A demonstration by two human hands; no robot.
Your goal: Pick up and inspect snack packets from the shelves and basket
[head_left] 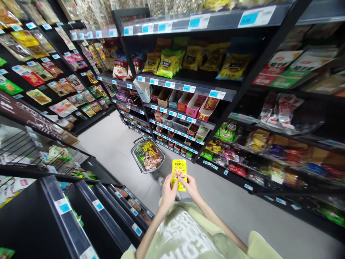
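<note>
Between both hands, in front of my shirt, I hold a flat yellow snack packet [179,167] upright with its printed side facing me. My left hand [170,187] grips its lower left edge, thumb on the front. On the other side, my right hand [190,186] pinches the lower right edge, its thumb also resting on the printed face. The fingers behind the packet are hidden. On the floor ahead and a little left stands a shopping basket [134,158] with a dark rim and a handle, filled with several snack packets.
A tall black shelf [185,86] with bagged snacks and small boxes runs ahead and to the right. Hanging packets line a wall rack [40,75] at the far left. Close on my left is another shelf unit [88,205] with price tags. Grey floor [107,136] lies between them.
</note>
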